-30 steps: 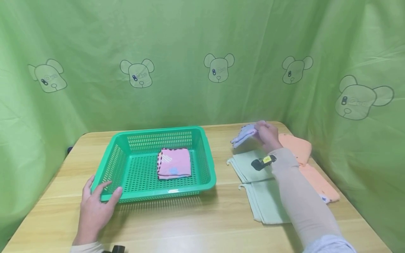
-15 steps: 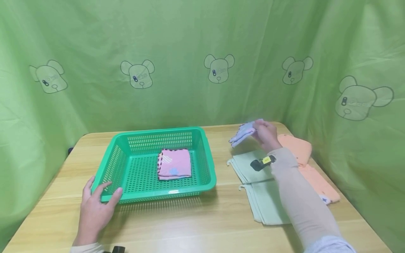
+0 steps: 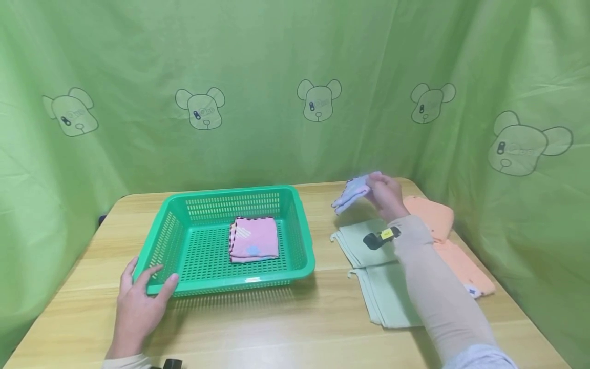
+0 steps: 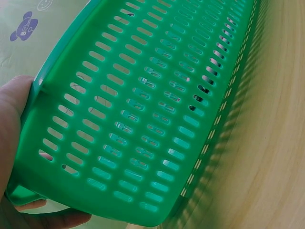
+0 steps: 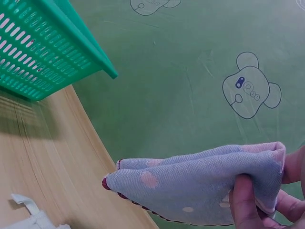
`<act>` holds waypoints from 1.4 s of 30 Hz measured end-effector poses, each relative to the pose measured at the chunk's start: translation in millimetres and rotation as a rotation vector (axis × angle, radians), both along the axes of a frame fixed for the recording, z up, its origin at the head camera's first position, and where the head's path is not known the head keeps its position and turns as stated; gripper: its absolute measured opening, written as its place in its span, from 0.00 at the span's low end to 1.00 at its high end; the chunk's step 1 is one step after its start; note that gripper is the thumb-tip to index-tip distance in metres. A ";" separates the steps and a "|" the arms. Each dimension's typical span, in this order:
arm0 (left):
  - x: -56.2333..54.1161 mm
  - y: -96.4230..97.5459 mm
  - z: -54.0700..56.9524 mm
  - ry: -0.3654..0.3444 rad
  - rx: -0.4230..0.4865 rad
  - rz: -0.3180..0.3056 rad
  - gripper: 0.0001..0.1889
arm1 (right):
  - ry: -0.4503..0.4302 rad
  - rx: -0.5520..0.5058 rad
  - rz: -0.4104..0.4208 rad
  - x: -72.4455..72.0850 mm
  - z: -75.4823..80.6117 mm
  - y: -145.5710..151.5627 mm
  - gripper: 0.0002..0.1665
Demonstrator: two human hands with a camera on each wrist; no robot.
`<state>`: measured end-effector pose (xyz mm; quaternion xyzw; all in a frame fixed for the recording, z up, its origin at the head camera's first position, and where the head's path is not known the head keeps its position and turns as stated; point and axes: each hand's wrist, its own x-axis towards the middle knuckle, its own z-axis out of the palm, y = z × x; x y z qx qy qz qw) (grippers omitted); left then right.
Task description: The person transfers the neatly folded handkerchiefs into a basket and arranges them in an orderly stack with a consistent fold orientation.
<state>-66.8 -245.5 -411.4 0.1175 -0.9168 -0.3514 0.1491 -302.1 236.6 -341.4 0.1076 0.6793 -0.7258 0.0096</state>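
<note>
My left hand (image 3: 140, 312) grips the near left corner of a green plastic basket (image 3: 216, 283), thumb and fingers over its rim. In the left wrist view the slotted wall of the basket (image 4: 143, 114) fills most of the picture. Inside the basket, toward its right, lies a folded pink towel (image 3: 254, 237) with a dark checked edge. My right hand (image 3: 386, 196) pinches a folded pale blue and pink towel (image 3: 352, 193) above the far right of the table. In the right wrist view the thumb presses on the spotted side of this towel (image 5: 190, 183).
Two folded light green towels (image 3: 364, 246) lie on the wooden table (image 3: 258, 333), below my right forearm. Folded peach towels (image 3: 430, 215) lie right of them, partly hidden by the sleeve. A green curtain (image 3: 262, 154) with mouse-head prints stands behind the table and along both sides.
My right hand has moved slightly left and up with the blue and pink towel. My left hand and the basket stay where they were.
</note>
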 end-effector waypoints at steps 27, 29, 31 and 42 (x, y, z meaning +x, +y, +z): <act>0.2 -0.7 0.7 -0.027 0.021 0.001 0.32 | 0.071 -0.054 0.030 4.3 9.2 -18.2 0.31; 0.1 -0.8 0.9 -0.032 0.019 0.000 0.32 | 0.075 -0.062 0.030 5.0 10.1 -19.6 0.31; 0.2 -0.9 0.8 -0.034 0.018 0.001 0.32 | 0.079 -0.070 0.031 5.2 10.7 -21.1 0.31; 0.3 -0.4 0.4 -0.019 0.007 -0.002 0.31 | 0.096 -0.085 0.032 5.2 10.7 -26.9 0.29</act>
